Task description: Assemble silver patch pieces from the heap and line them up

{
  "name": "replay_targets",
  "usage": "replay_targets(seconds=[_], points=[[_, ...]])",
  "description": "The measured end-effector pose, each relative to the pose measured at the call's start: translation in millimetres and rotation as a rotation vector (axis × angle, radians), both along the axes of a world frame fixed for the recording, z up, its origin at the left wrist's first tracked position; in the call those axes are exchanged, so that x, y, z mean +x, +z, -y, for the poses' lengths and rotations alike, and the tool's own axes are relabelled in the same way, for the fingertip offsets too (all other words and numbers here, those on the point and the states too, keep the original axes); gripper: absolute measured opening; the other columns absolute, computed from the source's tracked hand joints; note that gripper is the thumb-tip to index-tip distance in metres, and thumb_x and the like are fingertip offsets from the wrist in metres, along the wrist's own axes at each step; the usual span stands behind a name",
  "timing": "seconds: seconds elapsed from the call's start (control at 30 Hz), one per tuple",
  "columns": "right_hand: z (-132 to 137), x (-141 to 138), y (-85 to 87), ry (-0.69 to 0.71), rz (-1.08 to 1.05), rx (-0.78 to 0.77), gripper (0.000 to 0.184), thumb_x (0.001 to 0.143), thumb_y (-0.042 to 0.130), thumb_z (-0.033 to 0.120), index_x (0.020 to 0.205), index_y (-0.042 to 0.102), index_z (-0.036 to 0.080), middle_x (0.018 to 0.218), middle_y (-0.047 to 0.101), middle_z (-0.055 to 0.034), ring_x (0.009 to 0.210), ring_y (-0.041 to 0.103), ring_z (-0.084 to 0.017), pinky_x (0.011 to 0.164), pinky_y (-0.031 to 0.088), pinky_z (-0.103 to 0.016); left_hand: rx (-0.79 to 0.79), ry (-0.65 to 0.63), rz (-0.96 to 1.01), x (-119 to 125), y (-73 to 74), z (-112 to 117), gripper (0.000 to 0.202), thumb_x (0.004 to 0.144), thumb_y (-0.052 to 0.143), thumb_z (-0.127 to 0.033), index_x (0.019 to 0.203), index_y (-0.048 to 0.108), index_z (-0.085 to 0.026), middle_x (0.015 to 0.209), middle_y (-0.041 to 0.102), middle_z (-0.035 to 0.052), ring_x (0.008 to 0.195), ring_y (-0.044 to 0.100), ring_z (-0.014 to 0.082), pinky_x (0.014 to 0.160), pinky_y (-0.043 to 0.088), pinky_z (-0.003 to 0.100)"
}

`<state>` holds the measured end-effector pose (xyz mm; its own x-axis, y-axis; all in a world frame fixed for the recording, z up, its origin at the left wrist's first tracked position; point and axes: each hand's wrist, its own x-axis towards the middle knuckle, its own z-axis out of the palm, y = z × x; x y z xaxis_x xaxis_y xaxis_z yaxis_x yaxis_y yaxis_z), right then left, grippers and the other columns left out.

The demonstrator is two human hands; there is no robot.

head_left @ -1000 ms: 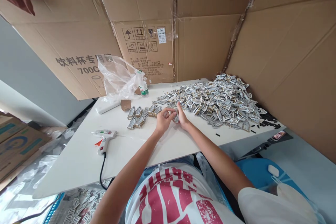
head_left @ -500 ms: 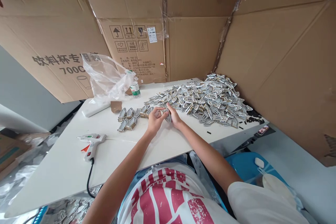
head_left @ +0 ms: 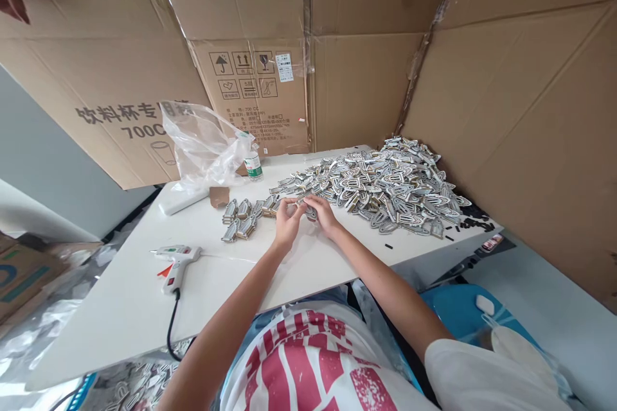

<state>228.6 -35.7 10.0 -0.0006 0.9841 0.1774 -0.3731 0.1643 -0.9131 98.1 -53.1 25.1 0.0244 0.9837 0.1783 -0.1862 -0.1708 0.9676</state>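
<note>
Fingers (head_left: 289, 204) of left hand (head_left: 287, 226) and right hand (head_left: 326, 215) pinch a grey piece (head_left: 312, 212) before cardboard (head_left: 110, 74) printed “700C”.

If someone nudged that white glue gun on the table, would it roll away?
The glue gun would probably slide rather than roll, since its pistol shape lies on its side. It looks hard and smooth, so likely stiff. The black cord, running over the edge of the table, may tug it back.
</note>
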Motion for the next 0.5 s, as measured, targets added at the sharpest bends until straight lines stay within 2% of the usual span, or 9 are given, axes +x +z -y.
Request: replay_targets(seconds=[0.17,0.5], points=[[-0.5,1.2,-2.9,-0.017,0.023,0.035,0.038,0.079,0.082,0.058,0.073,0.069,0.022,0.062,0.05,0.0041,0.053,0.041,-0.011,0.045,0.03,-0.026,-0.021,0.006,0.011,0.3,1.6,1.0,0.042,0.08,0.089,-0.045,0.098,0.06,-0.021,0.064,0.056,-0.006,0.056,0.052,0.0107,0.056,0.038,0.022],[-2.6,2.4,-9.6,-0.009,-0.027,0.013,0.033,0.083,0.075,0.054,0.075,0.063,0.023,0.066,0.051,0.003,0.055,0.042,-0.013,0.046,0.031,-0.027,0.008,0.056,0.017,0.4,-3.2,-1.7,0.039,0.083,0.085,-0.046,0.095,0.058,-0.021,0.066,0.058,-0.0056,0.058,0.051,0.0109,0.06,0.038,0.024]])
